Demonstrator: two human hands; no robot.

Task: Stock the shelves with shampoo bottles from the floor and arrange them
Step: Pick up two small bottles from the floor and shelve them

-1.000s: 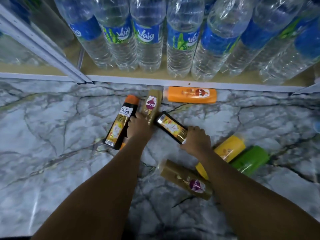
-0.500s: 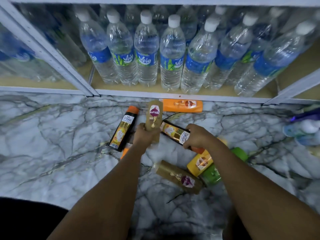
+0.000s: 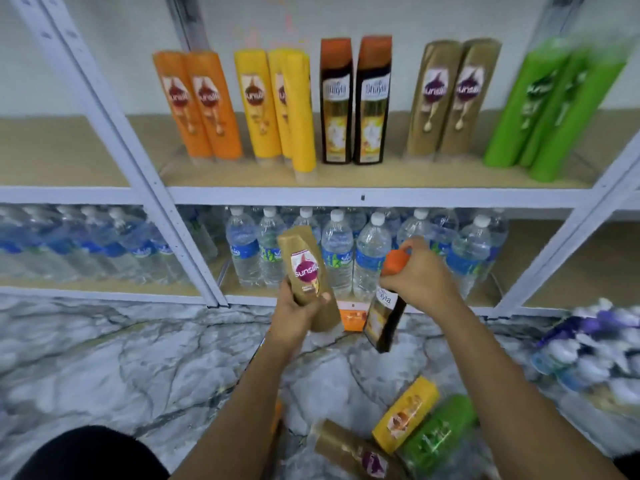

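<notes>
Nearest, a marbled grey floor (image 3: 104,358) carries three loose bottles (image 3: 405,415). Above it a gold bottle (image 3: 306,271) is gripped by the left hand (image 3: 298,315), a dark bottle (image 3: 384,313) (orange-capped) by the right hand (image 3: 420,277). Beyond, a white-framed shelf (image 3: 346,197) holds sorted shampoo rows.

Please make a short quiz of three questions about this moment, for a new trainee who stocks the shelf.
1. True or false: the left hand holds a green bottle.
2. Which bottle does the right hand grip? A) dark bottle with orange cap B) yellow bottle
3. Fill in: the shelf holds ___ tan bottles.

Key: 1 false, it holds a tan Sunsilk bottle; 2 A; 3 two.
</notes>
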